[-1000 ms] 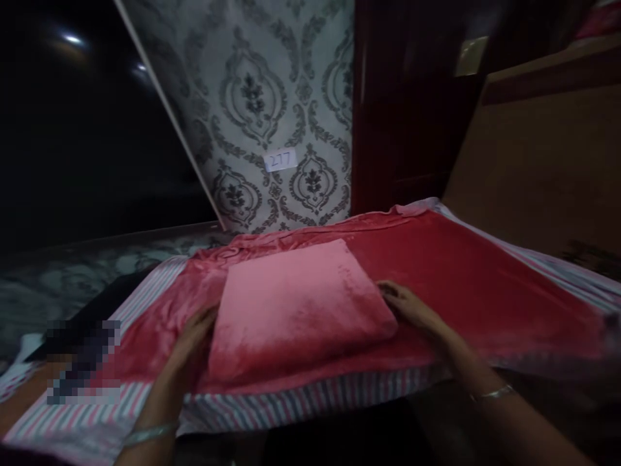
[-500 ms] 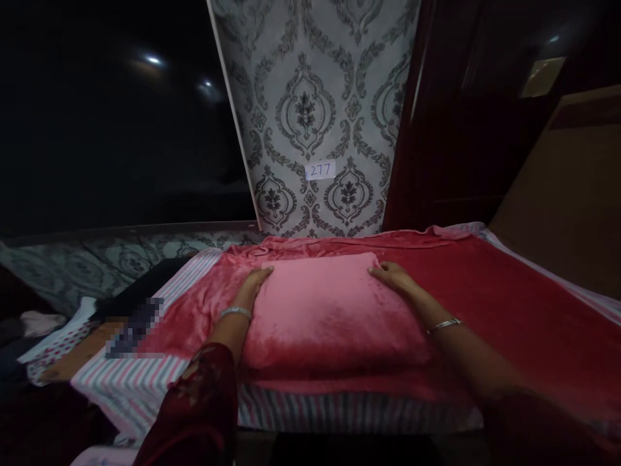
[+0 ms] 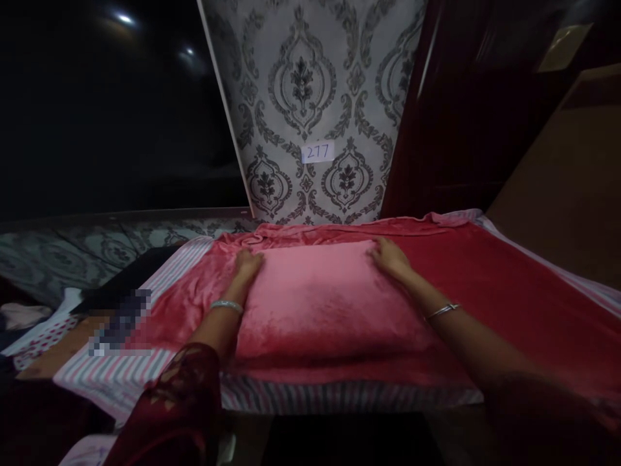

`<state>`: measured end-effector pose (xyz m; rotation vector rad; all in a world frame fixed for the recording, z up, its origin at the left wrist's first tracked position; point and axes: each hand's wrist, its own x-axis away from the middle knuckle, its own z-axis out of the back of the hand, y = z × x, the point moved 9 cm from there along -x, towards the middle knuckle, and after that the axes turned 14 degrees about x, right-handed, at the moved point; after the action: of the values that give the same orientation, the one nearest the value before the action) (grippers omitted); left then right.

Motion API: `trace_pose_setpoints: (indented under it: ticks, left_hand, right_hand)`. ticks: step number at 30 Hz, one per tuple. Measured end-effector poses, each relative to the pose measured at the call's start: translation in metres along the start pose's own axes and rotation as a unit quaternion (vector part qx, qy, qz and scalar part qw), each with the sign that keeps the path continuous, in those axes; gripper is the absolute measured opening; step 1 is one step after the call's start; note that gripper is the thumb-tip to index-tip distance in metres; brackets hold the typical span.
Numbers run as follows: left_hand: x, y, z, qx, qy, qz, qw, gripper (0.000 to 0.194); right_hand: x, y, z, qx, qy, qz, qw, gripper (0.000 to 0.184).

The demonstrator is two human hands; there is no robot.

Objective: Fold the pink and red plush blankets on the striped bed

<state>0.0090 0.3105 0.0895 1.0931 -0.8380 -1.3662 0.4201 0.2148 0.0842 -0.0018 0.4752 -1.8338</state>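
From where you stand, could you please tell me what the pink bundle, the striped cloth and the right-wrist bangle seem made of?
Pink bundle: probably plush fleece or velvet; its nap shades pink to red.
Striped cloth: perhaps matt cotton, as it drapes limply without shine.
Right-wrist bangle: likely polished metal, given its silvery glint.

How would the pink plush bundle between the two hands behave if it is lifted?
The pink bundle would probably sag or bend, since its plush surface looks soft and its front edge rounded. It seems unlikely to roll, as it lies broad and flat on the red cloth.
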Motion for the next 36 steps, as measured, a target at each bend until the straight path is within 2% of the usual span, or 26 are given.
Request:
trace_pose_setpoints:
  ticks: [2,3,4,6,7,8,11,14,23,26,28,30,32,34,36]
  left_hand:
    - [0.005,0.021,-0.022,-0.066,-0.048,-0.05,0.995,0.062]
    - [0.011,0.029,-0.041,-0.112,-0.098,-0.077,0.986,0.063]
    - [0.019,0.034,-0.063,-0.187,-0.161,-0.108,0.963,0.064]
    - [0.038,0.03,-0.095,-0.325,-0.239,-0.146,0.903,0.067]
    - [0.045,0.024,-0.104,-0.372,-0.249,-0.152,0.881,0.069]
    - [0.049,0.019,-0.108,-0.395,-0.24,-0.152,0.874,0.07]
    - [0.054,0.003,-0.107,-0.408,-0.202,-0.155,0.877,0.071]
    - [0.053,-0.007,-0.105,-0.404,-0.196,-0.16,0.879,0.075]
    - [0.051,-0.006,-0.107,-0.402,-0.191,-0.156,0.882,0.078]
    - [0.043,-0.003,-0.091,-0.417,-0.17,-0.129,0.883,0.076]
    - [0.036,-0.002,-0.064,-0.378,-0.136,-0.083,0.912,0.072]
    - [0.037,-0.006,-0.032,-0.298,-0.109,-0.035,0.948,0.069]
    - [0.052,-0.012,-0.005,-0.241,-0.108,-0.022,0.964,0.066]
    - [0.081,-0.019,0.018,-0.176,-0.11,-0.026,0.978,0.062]
    - [0.119,-0.031,0.039,-0.034,-0.084,0.0,0.996,0.065]
  right_hand:
    - [0.005,-0.047,0.001,0.048,0.0,0.121,0.991,0.054]
    - [0.009,-0.068,-0.004,0.071,-0.012,0.168,0.983,0.056]
    - [0.012,-0.083,-0.01,0.097,-0.029,0.196,0.975,0.057]
    - [0.018,-0.094,-0.027,0.142,-0.063,0.2,0.968,0.058]
    - [0.021,-0.093,-0.036,0.159,-0.073,0.189,0.966,0.058]
    - [0.023,-0.089,-0.043,0.171,-0.075,0.18,0.966,0.058]
    - [0.028,-0.074,-0.056,0.173,-0.042,0.17,0.969,0.059]
    - [0.028,-0.065,-0.062,0.161,-0.02,0.173,0.972,0.059]
    - [0.027,-0.07,-0.059,0.169,-0.014,0.175,0.97,0.056]
    - [0.028,-0.067,-0.055,0.189,-0.068,0.173,0.964,0.056]
    - [0.031,-0.055,-0.048,0.2,-0.103,0.16,0.961,0.056]
    - [0.039,-0.032,-0.036,0.19,-0.114,0.134,0.966,0.055]
    - [0.056,0.0,-0.023,0.139,-0.102,0.103,0.98,0.055]
    - [0.083,0.035,-0.012,0.047,-0.073,0.065,0.994,0.059]
    - [0.116,0.07,-0.009,-0.056,-0.055,0.012,0.997,0.064]
